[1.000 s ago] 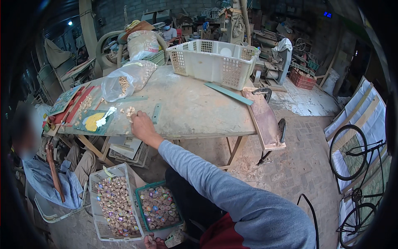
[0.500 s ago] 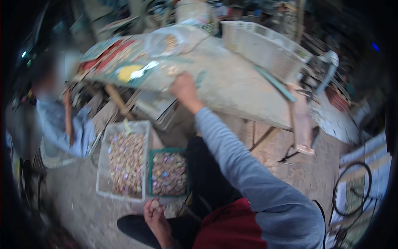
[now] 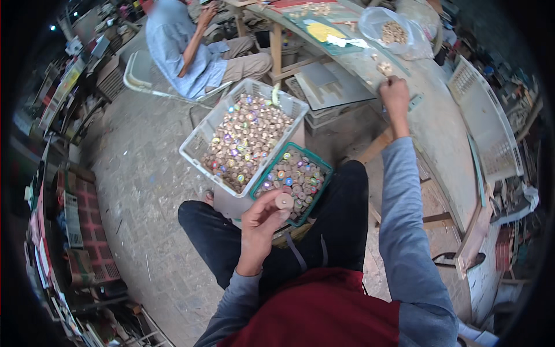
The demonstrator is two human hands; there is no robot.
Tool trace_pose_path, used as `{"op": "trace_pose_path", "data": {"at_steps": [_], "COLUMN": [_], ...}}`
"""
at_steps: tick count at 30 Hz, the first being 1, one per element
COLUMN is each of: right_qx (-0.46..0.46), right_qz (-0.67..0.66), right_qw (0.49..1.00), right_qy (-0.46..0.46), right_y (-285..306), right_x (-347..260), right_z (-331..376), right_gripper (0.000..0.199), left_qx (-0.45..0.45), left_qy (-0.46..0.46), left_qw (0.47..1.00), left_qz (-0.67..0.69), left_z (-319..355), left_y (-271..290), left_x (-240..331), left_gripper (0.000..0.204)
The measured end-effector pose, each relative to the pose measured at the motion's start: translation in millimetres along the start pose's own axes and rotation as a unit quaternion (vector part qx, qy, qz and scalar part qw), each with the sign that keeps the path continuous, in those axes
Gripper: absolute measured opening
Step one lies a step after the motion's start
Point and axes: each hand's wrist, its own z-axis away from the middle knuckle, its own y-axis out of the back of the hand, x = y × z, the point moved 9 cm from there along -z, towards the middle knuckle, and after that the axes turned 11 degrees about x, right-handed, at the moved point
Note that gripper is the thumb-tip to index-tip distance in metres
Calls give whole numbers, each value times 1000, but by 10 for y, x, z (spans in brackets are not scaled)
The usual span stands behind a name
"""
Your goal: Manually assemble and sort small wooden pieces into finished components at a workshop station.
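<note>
Between the thumb and fingers of my left hand (image 3: 258, 230) is a round, flat wooden disc (image 3: 284, 201) with a small mark at its centre. That hand is above the near edge of a green basket (image 3: 325, 165), which holds many similar discs, some with coloured faces. My right hand (image 3: 395, 97) is closed at the edge of the worktable (image 3: 436, 110), close beside a few small pale wooden pieces (image 3: 384, 67). Whatever its fingers hold is hidden.
A larger white crate (image 3: 195, 155) of small round wooden pieces adjoins the green basket. On the table are a clear bag (image 3: 373, 23) of wooden pieces, yellow and white patches, and a white plastic crate (image 3: 483, 115). A person (image 3: 184, 58) sits at the far left.
The view has swung, bringing the baskets nearer the middle. My left hand has come up from beside my leg to the green basket, disc in its fingers. My right hand stays by the small pieces.
</note>
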Motion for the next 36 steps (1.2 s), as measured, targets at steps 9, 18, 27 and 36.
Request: {"op": "trace_pose_path", "data": {"at_steps": [9,18,27,36], "right_qx": [-21,-12,-8,-68], "right_qz": [5,-7,4,-29], "right_qw": [1000,999,999,995], "right_qy": [-19,-33,-33,-65], "right_y": [-68,-38,-5,-109], "right_x": [-57,-55,-40,-130], "right_z": [51,4,37,24], "right_gripper": [31,30,29,30], "left_qx": [3,96,203,253], "left_qy": [5,14,111,147], "left_qw": [999,995,971,951], "left_qz": [40,35,64,97], "left_z": [17,123,-39,-818], "left_y": [31,535,1387,1713], "left_x": [12,35,-456,-391], "left_gripper": [42,41,33,34]}}
